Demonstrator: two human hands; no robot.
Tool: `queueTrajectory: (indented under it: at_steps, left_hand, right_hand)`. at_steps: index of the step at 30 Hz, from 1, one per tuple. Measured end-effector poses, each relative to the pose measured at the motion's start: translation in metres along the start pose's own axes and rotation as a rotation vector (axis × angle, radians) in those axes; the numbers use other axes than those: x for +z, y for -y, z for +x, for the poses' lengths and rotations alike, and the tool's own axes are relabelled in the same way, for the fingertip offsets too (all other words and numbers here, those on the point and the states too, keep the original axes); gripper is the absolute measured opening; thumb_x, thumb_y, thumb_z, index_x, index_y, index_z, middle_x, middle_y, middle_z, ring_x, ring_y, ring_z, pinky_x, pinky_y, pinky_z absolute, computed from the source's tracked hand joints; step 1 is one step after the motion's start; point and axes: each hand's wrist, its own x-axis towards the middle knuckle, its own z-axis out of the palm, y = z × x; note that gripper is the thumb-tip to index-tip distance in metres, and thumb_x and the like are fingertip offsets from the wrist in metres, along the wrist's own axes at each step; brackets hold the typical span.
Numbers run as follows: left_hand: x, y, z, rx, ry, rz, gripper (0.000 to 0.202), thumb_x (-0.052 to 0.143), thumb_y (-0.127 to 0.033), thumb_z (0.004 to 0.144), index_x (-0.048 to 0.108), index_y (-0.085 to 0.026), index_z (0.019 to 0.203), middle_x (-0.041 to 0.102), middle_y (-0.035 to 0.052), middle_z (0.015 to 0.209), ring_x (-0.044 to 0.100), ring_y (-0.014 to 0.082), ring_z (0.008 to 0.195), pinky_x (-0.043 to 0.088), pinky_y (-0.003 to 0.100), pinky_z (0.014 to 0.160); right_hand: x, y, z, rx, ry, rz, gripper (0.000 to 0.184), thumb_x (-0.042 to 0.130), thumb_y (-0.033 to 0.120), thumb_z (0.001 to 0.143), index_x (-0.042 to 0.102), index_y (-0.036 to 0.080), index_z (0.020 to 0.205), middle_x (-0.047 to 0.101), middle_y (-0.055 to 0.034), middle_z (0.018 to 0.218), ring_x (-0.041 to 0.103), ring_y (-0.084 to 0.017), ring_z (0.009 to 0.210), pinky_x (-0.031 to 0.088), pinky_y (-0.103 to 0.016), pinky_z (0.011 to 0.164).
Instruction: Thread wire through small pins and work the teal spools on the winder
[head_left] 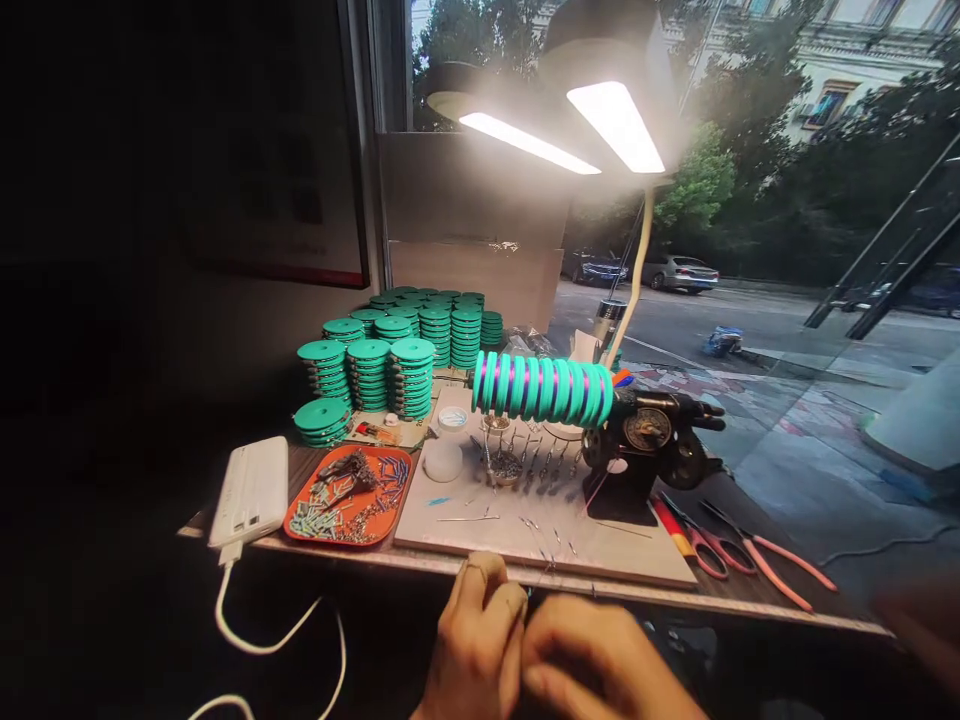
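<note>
L hand (476, 640) & R hand (600, 665) were pressed together just below the bench (735, 598) edge, fingers curled and tips meeting on sth too small to tell. Just beyond lay the board (480, 545) w/ scattered pins (529, 522). Further out: orange tray (291, 528) and power bank (251, 490) at left, teal spool row (544, 388) on a black winder (649, 440) — scissors (712, 548) at right.

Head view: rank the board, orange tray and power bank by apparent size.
1. board
2. orange tray
3. power bank
All three lie at similar depth, so nearness hardly skews this.
</note>
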Motion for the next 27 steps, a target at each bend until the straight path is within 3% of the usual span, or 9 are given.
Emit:
queueTrajectory:
  at_steps: [4, 7, 9, 14, 17, 19, 22, 25, 27]
  left_hand:
    - [0.001, 0.009, -0.007, 0.227, -0.192, 0.241, 0.029, 0.044, 0.0, 0.07, 0.056, -0.01, 0.095, 0.053, 0.0143, 0.093, 0.048, 0.021, 0.085, 0.043, 0.029, 0.071]
    - [-0.006, 0.005, 0.001, 0.205, -0.088, 0.135, 0.027, 0.045, 0.0, 0.07, 0.06, -0.012, 0.089, 0.059, 0.0122, 0.084, 0.049, 0.0196, 0.078, 0.043, 0.028, 0.066]
    - [-0.013, -0.003, 0.011, -0.064, 0.011, -0.122, 0.021, 0.046, -0.004, 0.071, 0.062, -0.014, 0.08, 0.06, 0.0092, 0.076, 0.051, 0.0182, 0.075, 0.042, 0.027, 0.066]
    - [-0.02, -0.011, 0.028, -1.152, 0.194, -1.167, 0.006, 0.057, -0.009, 0.063, 0.057, -0.012, 0.058, 0.052, -0.0002, 0.058, 0.043, 0.0058, 0.051, 0.031, 0.015, 0.045]
    - [-0.016, -0.01, 0.027, -1.4, 0.178, -1.461, 0.006, 0.062, -0.007, 0.057, 0.056, -0.009, 0.057, 0.051, -0.0005, 0.058, 0.042, 0.0033, 0.049, 0.027, 0.012, 0.042]
    - [-0.015, -0.011, 0.026, -1.408, 0.166, -1.515, 0.008, 0.063, -0.007, 0.056, 0.056, -0.008, 0.057, 0.05, -0.0001, 0.059, 0.041, 0.0027, 0.049, 0.027, 0.011, 0.042]
    - [-0.016, -0.015, 0.028, -1.293, 0.212, -1.46, 0.006, 0.062, -0.011, 0.059, 0.057, -0.008, 0.061, 0.046, -0.0004, 0.061, 0.038, 0.0027, 0.05, 0.025, 0.012, 0.042]
    - [-0.019, -0.018, 0.029, -0.958, 0.258, -1.087, 0.006, 0.058, -0.014, 0.064, 0.056, -0.011, 0.059, 0.042, -0.0005, 0.064, 0.039, 0.0055, 0.055, 0.031, 0.015, 0.049]
    - [-0.02, -0.017, 0.027, -0.663, 0.22, -0.678, 0.01, 0.054, -0.012, 0.067, 0.054, -0.013, 0.057, 0.043, 0.0018, 0.072, 0.044, 0.0094, 0.065, 0.037, 0.02, 0.059]
  right_hand:
    - [-0.016, 0.028, 0.063, 0.221, 0.087, 0.217, 0.013, 0.052, 0.016, 0.069, 0.052, 0.013, 0.057, 0.051, 0.0021, 0.053, 0.043, -0.008, 0.05, 0.035, -0.018, 0.049]
    - [-0.014, 0.027, 0.087, 0.298, 0.226, 0.168, 0.014, 0.05, 0.009, 0.067, 0.05, 0.013, 0.053, 0.046, 0.004, 0.048, 0.035, -0.005, 0.042, 0.029, -0.017, 0.042]
    - [-0.011, 0.02, 0.078, 0.165, 0.135, 0.013, 0.009, 0.05, 0.009, 0.069, 0.053, 0.013, 0.061, 0.049, 0.0031, 0.053, 0.038, -0.006, 0.045, 0.031, -0.017, 0.044]
    - [-0.014, -0.005, 0.019, -0.662, -0.237, -0.599, 0.02, 0.038, 0.014, 0.082, 0.058, 0.013, 0.08, 0.056, -0.0037, 0.062, 0.044, -0.011, 0.052, 0.034, -0.023, 0.048]
    - [-0.01, -0.019, 0.003, -0.926, -0.265, -0.82, 0.02, 0.04, 0.01, 0.08, 0.06, 0.011, 0.078, 0.058, -0.0057, 0.059, 0.043, -0.013, 0.05, 0.03, -0.026, 0.046]
    - [-0.003, -0.03, 0.001, -0.893, -0.316, -0.732, 0.017, 0.043, 0.012, 0.08, 0.06, 0.012, 0.077, 0.056, -0.0041, 0.056, 0.042, -0.012, 0.05, 0.03, -0.025, 0.045]
    - [0.012, -0.045, -0.003, -0.432, -0.324, -0.268, 0.019, 0.043, 0.023, 0.083, 0.058, 0.016, 0.073, 0.054, -0.0023, 0.061, 0.047, -0.012, 0.056, 0.037, -0.023, 0.05]
    - [0.023, -0.05, -0.015, -0.007, -0.148, 0.103, 0.026, 0.049, 0.035, 0.079, 0.055, 0.016, 0.062, 0.053, -0.0006, 0.061, 0.052, -0.011, 0.06, 0.042, -0.022, 0.056]
    - [0.023, -0.041, -0.022, -0.005, -0.036, 0.119, 0.026, 0.054, 0.036, 0.075, 0.056, 0.016, 0.059, 0.054, -0.0006, 0.061, 0.052, -0.011, 0.059, 0.041, -0.021, 0.057]
